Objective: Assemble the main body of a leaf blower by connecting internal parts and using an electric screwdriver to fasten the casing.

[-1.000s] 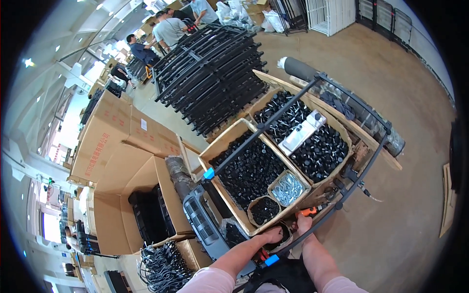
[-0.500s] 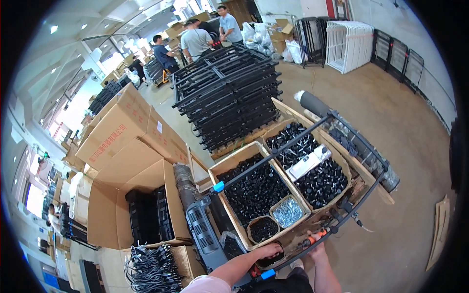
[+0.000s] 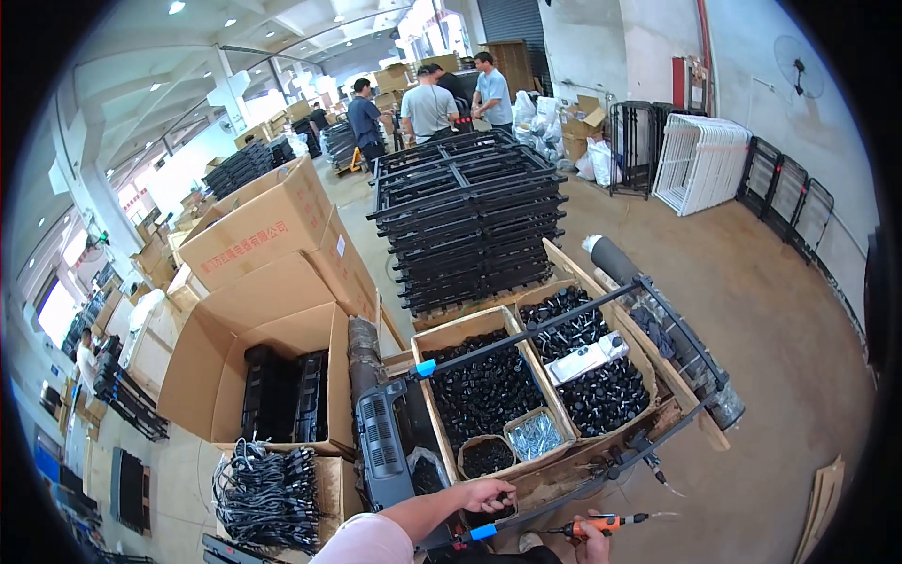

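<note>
My left hand (image 3: 490,495) has its fingers pinched together just over a small tub of dark parts (image 3: 489,515). What the fingers hold, if anything, is too small to make out. In my right hand (image 3: 594,543) is an orange electric screwdriver (image 3: 611,523), lying nearly level with its thin bit toward the left. A black metal tube frame (image 3: 573,314) with blue pieces on its left corners lies across the open boxes in front of me. The left hand is beside the frame's near blue corner piece (image 3: 483,532), and the screwdriver is below the frame's near bar.
Beyond the hands stand boxes of black knobs (image 3: 479,381) and black-headed bolts (image 3: 606,395), plus a small carton of silver screws (image 3: 534,436). On the left are a large cardboard box (image 3: 211,390) and bundled cables (image 3: 268,493). Stacked black frames (image 3: 470,226) and several people stand farther back.
My left hand has lifted out of the small tub with its fingers pinched. The right hand and screwdriver have moved down, away from the frame's near bar. The whole view has shifted.
</note>
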### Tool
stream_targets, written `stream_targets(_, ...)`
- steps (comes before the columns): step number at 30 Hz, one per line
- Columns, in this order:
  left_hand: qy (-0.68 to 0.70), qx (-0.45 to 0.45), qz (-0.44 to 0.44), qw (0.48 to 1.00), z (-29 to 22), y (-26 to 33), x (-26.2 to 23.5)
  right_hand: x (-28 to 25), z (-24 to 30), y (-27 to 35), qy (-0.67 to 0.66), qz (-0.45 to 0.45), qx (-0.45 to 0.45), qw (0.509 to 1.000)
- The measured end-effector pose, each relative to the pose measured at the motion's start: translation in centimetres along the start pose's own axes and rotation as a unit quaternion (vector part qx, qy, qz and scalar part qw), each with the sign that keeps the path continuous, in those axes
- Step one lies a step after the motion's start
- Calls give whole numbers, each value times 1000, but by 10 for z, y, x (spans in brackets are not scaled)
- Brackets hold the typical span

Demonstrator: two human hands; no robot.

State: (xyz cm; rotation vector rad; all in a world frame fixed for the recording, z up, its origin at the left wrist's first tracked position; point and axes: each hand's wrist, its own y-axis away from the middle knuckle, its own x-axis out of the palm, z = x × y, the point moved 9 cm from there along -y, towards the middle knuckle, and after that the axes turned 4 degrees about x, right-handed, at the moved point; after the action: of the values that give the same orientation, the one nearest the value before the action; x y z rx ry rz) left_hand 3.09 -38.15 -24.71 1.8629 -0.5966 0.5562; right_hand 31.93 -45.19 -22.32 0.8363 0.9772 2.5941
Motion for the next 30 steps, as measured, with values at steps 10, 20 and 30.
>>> stream_targets(10, 326, 317, 118, 883, -53, 115, 59, 117, 137, 132, 195, 122, -171, 958)
stream_targets(20, 305, 440, -61, 842, -26, 117, 99, 213, 169, 151, 390, 359, -300, 793)
stream_targets(30, 340, 481, -234, 773, 50, 144, 107, 258, 131, 153, 278, 467, -254, 800)
